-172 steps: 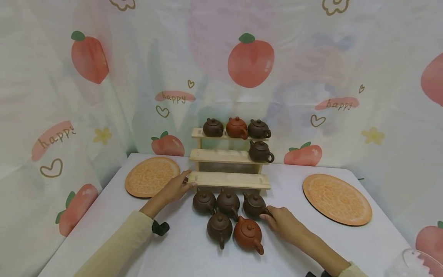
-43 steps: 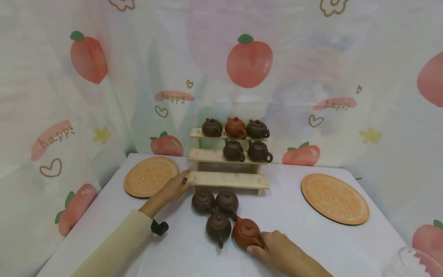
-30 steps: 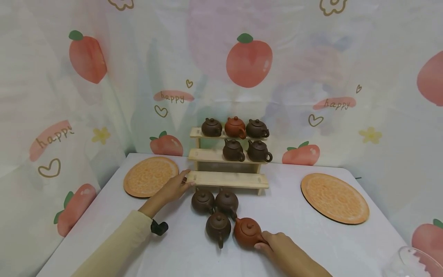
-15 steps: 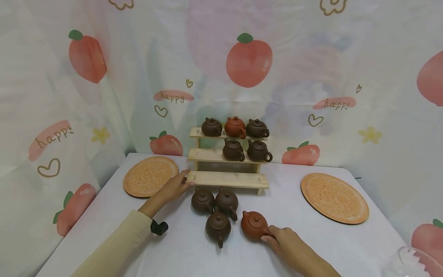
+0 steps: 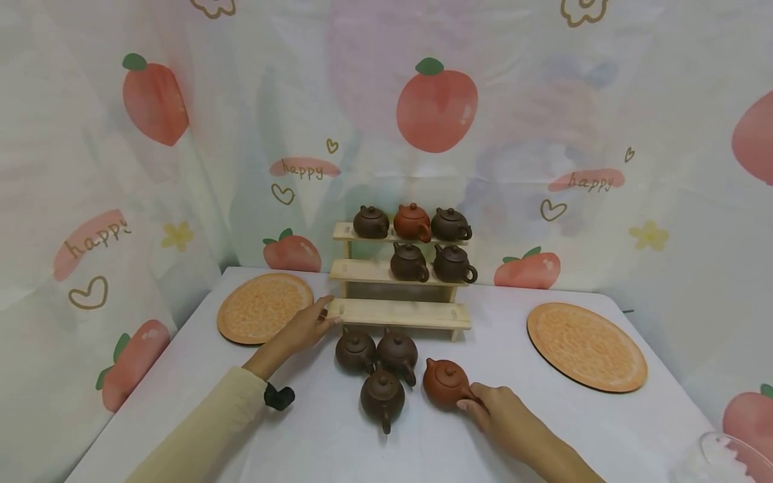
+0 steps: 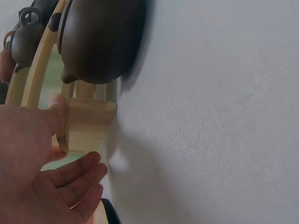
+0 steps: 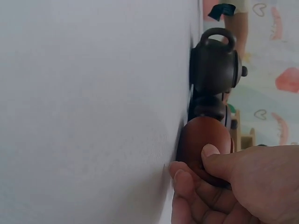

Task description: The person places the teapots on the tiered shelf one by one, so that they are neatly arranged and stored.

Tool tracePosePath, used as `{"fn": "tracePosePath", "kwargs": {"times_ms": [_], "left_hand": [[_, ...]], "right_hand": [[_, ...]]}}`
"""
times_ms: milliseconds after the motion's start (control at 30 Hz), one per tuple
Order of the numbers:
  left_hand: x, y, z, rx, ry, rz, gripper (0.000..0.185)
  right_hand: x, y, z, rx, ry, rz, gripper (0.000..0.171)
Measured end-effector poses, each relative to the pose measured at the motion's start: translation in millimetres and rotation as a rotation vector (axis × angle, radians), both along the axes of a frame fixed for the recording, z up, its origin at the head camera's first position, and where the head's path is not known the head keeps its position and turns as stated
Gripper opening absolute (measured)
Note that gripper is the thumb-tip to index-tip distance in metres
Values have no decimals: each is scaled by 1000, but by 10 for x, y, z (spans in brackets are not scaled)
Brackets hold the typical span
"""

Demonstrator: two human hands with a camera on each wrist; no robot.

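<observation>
In the head view my right hand pinches the handle of a reddish-brown teapot, whose spout points away to the upper left. The right wrist view has my thumb against that teapot, with the handle mostly hidden by the fingers. My left hand holds the left end of the lowest step of a three-tier wooden stand; thumb and index finger pinch the board in the left wrist view. Three dark brown teapots cluster in front of the stand, one nearer than the others.
Two dark teapots and a red one fill the top step. On the middle step stand two more dark teapots, towards the right. Round orange mats lie at left and right. A clear container sits at the lower right corner.
The right hand placed a dark teapot on the middle step, then took hold of the red teapot and moved it away from the cluster, rightward and back. The left hand has stayed put.
</observation>
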State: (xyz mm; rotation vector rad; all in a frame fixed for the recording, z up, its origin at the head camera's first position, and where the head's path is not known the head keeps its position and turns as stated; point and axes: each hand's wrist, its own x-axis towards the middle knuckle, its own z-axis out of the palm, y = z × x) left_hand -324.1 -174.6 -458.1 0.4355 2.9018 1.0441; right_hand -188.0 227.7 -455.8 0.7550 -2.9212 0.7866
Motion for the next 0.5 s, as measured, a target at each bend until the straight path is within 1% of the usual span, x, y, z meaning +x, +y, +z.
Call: {"fn": "tracePosePath", "kwargs": {"times_ms": [200, 500], "left_hand": [[8, 0, 0, -3, 3, 6, 65], [1, 3, 6, -6, -6, -2, 66]], "right_hand": [[-81, -14, 2, 3, 30, -24, 26], [-196, -96, 78, 23, 39, -100, 30]]}}
